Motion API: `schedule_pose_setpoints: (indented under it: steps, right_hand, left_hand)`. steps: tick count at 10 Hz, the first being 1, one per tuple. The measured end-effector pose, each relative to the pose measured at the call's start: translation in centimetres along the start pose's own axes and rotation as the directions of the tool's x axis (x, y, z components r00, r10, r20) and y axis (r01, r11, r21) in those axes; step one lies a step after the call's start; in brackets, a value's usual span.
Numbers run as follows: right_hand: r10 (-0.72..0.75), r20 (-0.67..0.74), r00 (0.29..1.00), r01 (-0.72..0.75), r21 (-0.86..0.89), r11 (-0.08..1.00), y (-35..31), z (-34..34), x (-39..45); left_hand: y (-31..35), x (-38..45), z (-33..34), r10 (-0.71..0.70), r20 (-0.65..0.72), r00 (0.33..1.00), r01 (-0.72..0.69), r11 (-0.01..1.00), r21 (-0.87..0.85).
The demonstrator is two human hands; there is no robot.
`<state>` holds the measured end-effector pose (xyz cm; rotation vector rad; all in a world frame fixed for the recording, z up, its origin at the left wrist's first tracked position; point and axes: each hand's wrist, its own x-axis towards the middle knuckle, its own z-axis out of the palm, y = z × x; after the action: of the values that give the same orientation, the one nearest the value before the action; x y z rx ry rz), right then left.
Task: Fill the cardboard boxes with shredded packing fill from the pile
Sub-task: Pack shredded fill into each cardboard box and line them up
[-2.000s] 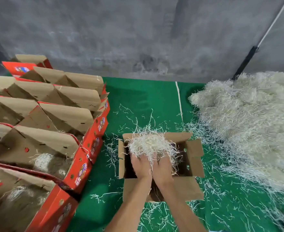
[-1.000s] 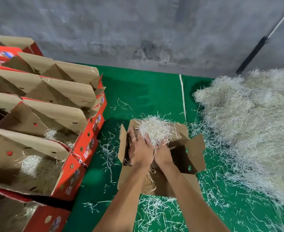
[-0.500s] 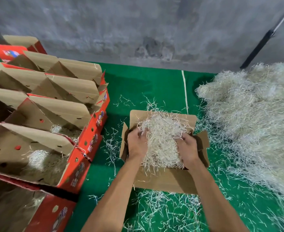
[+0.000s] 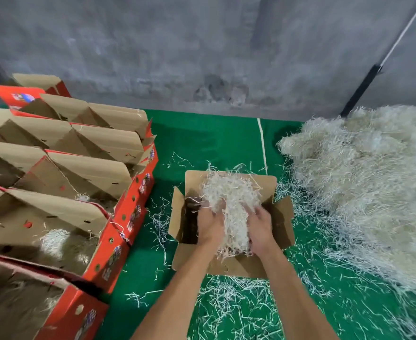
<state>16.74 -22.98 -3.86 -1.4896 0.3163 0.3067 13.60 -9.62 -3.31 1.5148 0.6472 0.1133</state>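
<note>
Pressing fill (image 4: 230,204) into box (image 4: 266,184) (printing illegible), hands (image 4: 210,227) together.

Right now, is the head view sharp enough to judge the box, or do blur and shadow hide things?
Head view: both hands, left hand and right hand, are slightly motion-blurred in the pale shredded fill; the open brown cardboard box has a dark, shadowed left interior; wide-angle bending shows at the edges; no glare.
</note>
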Motion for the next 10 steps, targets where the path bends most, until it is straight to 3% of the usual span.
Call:
schedule_pose_setpoints:
  steps: [1, 2, 3, 4, 5, 6, 7, 8, 9, 10]
  right_hand:
    - [0.049, -0.149, 0.988, -0.054, -0.033, 0.998, -0.5, -3.6, 0.7]
    - [0.027, -0.192, 0.981, -0.043, -0.078, 0.996, 0.2, -1.8, 0.2]
    - [0.002, -0.138, 0.99, -0.017, -0.11, 0.994, 0.2, -0.4, -0.3]
    - [0.035, -0.301, 0.953, -0.036, 0.003, 0.999, -1.4, -4.2, 0.2]
    - [-0.035, -0.241, 0.97, 0.014, -0.088, 0.996, -1.6, -2.5, 0.6]
    - [-0.061, -0.113, 0.992, 0.052, -0.083, 0.995, -1.8, 0.0, 0.4]
    - [-0.056, -0.303, 0.951, 0.036, -0.07, 0.997, -2.4, -4.0, 1.3]
    - [-0.057, -0.21, 0.976, 0.01, -0.217, 0.976, -3.1, -5.7, 1.1]
    - [0.098, 0.045, 0.994, -0.075, -0.363, 0.929, -3.9, -3.7, 0.2]
    - [-0.004, 0.08, 0.997, 0.047, -0.546, 0.836, -4.6, -3.4, 0.1]
  left_hand:
    - [0.9, 2.2, -3.3, -0.056, -0.15, 0.987, 0.035, 0.989, -0.141]
    - [0.6, 1.0, -0.9, -0.051, -0.155, 0.987, 0.038, 0.995, -0.088]
    - [0.2, 0.4, 0.5, -0.087, -0.109, 0.99, 0.068, 0.985, -0.161]
    - [0.9, 3.4, -3.7, -0.111, -0.282, 0.953, 0.092, 0.992, -0.082]
    - [1.2, 3.0, -1.4, -0.106, -0.265, 0.958, 0.102, 0.994, -0.03]
    - [1.5, 2.2, 0.8, -0.109, -0.113, 0.988, 0.096, 0.989, -0.113]
    - [1.2, 4.9, -3.9, -0.028, -0.343, 0.939, 0.059, 0.995, 0.081]
    - [1.6, 4.9, -5.8, 0.041, -0.195, 0.98, 0.003, 0.975, 0.22]
    - [1.7, 3.2, -3.9, -0.011, 0.022, 1.0, 0.005, 0.966, 0.26]
    - [2.5, 2.7, -4.0, 0.19, -0.032, 0.981, -0.156, 0.879, 0.45]
